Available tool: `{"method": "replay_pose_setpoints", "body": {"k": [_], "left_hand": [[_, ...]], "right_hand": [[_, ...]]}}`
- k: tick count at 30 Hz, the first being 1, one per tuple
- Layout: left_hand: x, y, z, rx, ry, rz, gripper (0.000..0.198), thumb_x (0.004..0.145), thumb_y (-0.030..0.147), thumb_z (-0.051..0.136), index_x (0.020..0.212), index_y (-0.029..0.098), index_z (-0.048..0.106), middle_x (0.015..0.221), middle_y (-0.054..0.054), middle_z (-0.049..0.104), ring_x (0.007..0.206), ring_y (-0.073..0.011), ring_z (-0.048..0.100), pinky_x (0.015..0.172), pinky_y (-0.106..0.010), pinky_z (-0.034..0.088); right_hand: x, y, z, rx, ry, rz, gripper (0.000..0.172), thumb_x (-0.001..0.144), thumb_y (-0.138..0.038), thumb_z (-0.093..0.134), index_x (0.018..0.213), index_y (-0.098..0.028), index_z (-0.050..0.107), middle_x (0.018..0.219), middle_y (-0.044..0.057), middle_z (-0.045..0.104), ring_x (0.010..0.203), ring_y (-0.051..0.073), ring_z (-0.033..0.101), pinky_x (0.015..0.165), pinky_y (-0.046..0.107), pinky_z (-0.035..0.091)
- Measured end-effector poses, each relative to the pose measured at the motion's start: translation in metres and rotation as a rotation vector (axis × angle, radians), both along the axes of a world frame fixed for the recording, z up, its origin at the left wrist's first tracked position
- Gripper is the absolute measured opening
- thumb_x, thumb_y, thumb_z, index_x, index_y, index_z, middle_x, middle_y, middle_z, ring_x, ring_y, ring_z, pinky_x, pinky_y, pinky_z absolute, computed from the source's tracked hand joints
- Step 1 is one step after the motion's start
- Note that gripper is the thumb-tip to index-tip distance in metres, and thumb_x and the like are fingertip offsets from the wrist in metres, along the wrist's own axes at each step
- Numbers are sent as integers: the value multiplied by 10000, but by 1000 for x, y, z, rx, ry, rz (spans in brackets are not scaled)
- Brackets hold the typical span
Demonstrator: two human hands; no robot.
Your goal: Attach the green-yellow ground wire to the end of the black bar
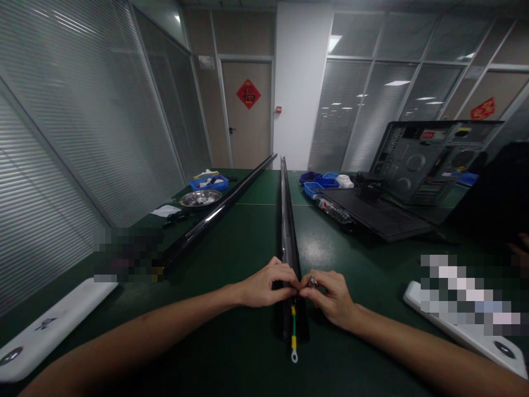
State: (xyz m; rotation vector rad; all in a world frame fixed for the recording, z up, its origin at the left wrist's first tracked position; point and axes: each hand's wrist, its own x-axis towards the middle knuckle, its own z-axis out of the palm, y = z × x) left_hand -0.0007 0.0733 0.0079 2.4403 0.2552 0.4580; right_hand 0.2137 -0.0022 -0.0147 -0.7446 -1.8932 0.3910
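Note:
A long dark rail [289, 231] runs away from me down the middle of the green table. My left hand [268, 284] lies across its near part, thumb and fingertips pinched together. From the right, my right hand [333, 298], with a ring on one finger, meets it in a closed pinch. Fingertips hide whatever is between them. Just below them, a short green wire [293, 324] with yellow sleeves lies along the rail's near end; its ring terminal [294, 357] points toward me. I cannot tell whether either hand grips the wire's upper end.
Another long dark rail [215, 215] lies diagonally to the left. Beyond it are a metal dish [200, 199] and a blue tray [219, 184]. Blue bins [314, 190], a flat black panel [380, 212] and an open computer case [425, 160] stand right. White objects [53, 331] flank my arms.

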Motion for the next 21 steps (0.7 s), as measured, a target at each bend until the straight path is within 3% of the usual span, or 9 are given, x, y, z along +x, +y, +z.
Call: {"method": "replay_pose_setpoints", "body": {"k": [21], "left_hand": [[0,2,-4,3,21,17,212,1034,368,552,974,197,662,993,-21,713,970,-193,615,949,-347,332]], "right_hand": [[-1,1,3,-51,-36,13,320,1054,-374,594,827,-171,694,688,11,685,579,137,637,588,244,485]]}}
